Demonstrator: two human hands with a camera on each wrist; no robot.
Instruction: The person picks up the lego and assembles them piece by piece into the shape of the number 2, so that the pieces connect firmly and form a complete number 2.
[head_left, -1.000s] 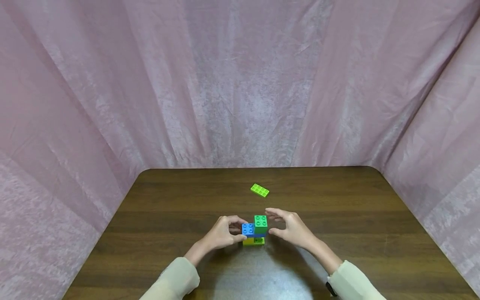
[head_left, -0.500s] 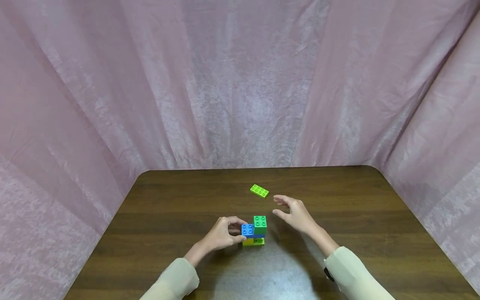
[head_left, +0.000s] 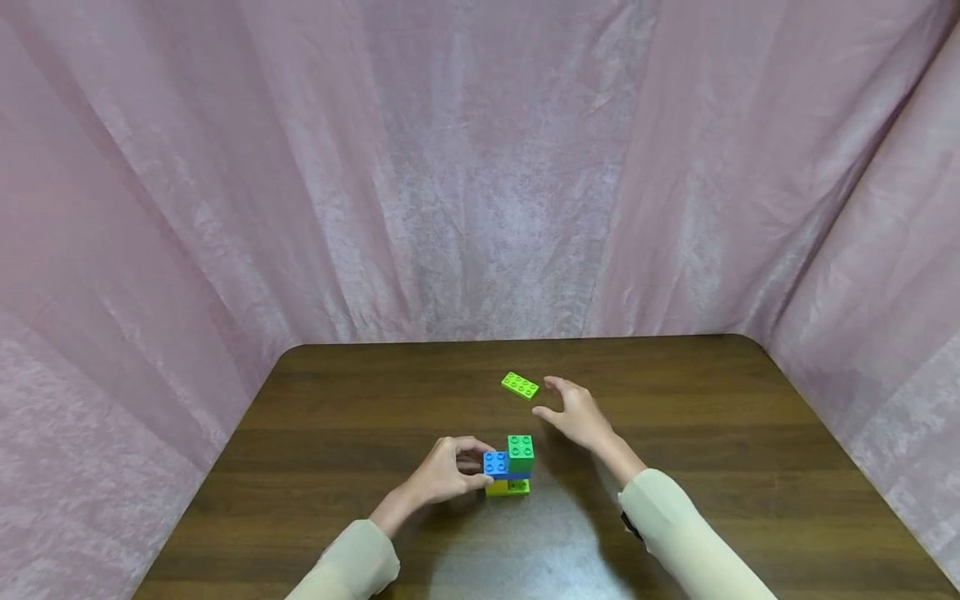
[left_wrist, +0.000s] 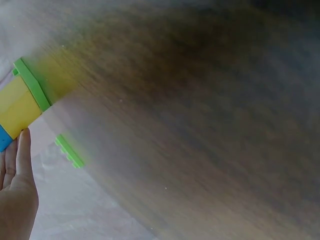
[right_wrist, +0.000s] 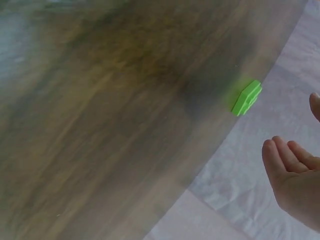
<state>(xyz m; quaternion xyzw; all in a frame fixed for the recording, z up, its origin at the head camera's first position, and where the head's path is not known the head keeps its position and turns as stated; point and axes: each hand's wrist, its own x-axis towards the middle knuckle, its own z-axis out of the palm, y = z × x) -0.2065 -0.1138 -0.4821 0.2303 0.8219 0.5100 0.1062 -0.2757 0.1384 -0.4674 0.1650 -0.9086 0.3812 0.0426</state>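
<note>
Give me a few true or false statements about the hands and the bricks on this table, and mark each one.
1. The left hand grips the brick stack. True.
2. The right hand holds the flat green plate. False: it is open beside the plate, not touching it.
3. A green brick sits on top of the stack. True.
4. The flat green plate lies nearer the person than the stack. False: it lies farther away on the table.

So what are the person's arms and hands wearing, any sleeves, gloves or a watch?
Both arms wear loose, pale cream long sleeves. The left hand and right hand are bare: no gloves, no rings visible. A small dark band or strap shows at the right cuff; what it is cannot be told.
</note>
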